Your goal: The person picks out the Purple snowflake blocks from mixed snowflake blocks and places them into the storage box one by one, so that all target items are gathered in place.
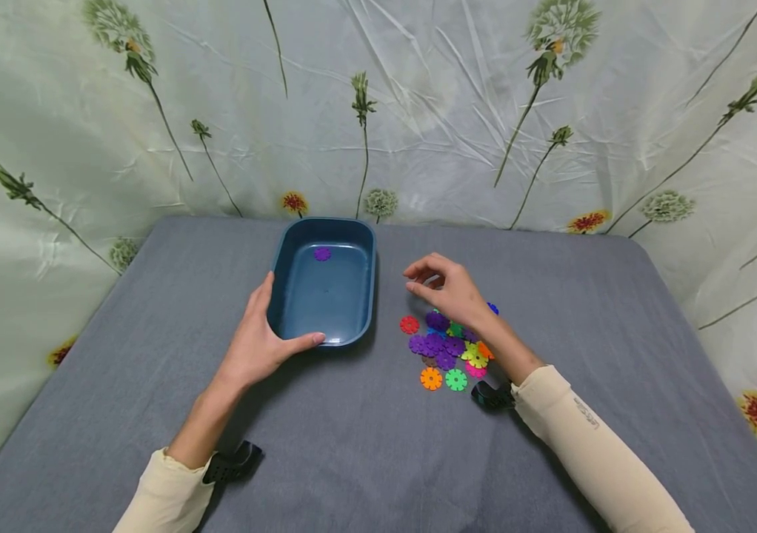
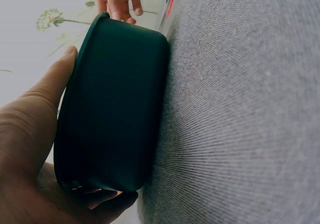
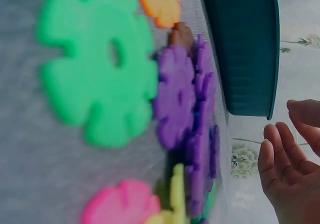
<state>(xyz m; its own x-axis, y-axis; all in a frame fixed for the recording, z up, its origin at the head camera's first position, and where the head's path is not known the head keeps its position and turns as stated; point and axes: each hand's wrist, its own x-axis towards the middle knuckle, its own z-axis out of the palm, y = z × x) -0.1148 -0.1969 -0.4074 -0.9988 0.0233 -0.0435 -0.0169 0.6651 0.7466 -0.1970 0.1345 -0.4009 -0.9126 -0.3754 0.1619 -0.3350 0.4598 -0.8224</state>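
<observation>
My left hand (image 1: 255, 344) grips the near left corner of a dark blue plastic bin (image 1: 374, 296). Its thumb lies at the front rim, and the fingers wrap the left side, as the left wrist view shows too. A purple notched disc (image 1: 322, 254) lies inside toward the far end. To the right of the bin, my right hand (image 1: 452, 289) hovers with loosely bent fingers. In the right wrist view, thumb and fingers are apart and nothing shows between them. Below that hand lies a pile of notched plastic discs (image 1: 445, 346), mostly purple; the forearm hides part of it.
At the pile's near side lie an orange disc (image 1: 430, 379) and a green disc (image 1: 456, 380). A red disc (image 1: 409, 325) sits at its left. Grey cloth (image 1: 352, 459) covers the table. A flower-printed curtain (image 1: 445, 111) hangs behind the table.
</observation>
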